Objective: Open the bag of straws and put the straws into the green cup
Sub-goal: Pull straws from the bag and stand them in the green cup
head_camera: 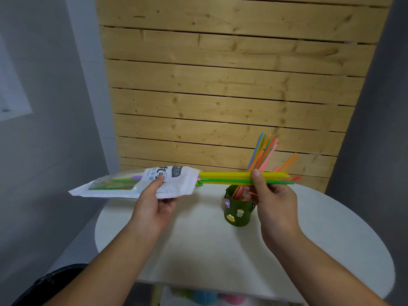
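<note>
The bag [154, 182] is already open, held level above the table's [198, 250] left edge by the left hand [154, 206], thumb on top and fingers curled beneath; a few straws remain inside. Yellow and green straws [231, 177] stick halfway out of its mouth, pinched by the right hand [273, 195]. Below, the green cup [237, 213] stands on the table with a bunch of straws [262, 151] already leaning in it. I'd say well over halfway done.
</note>
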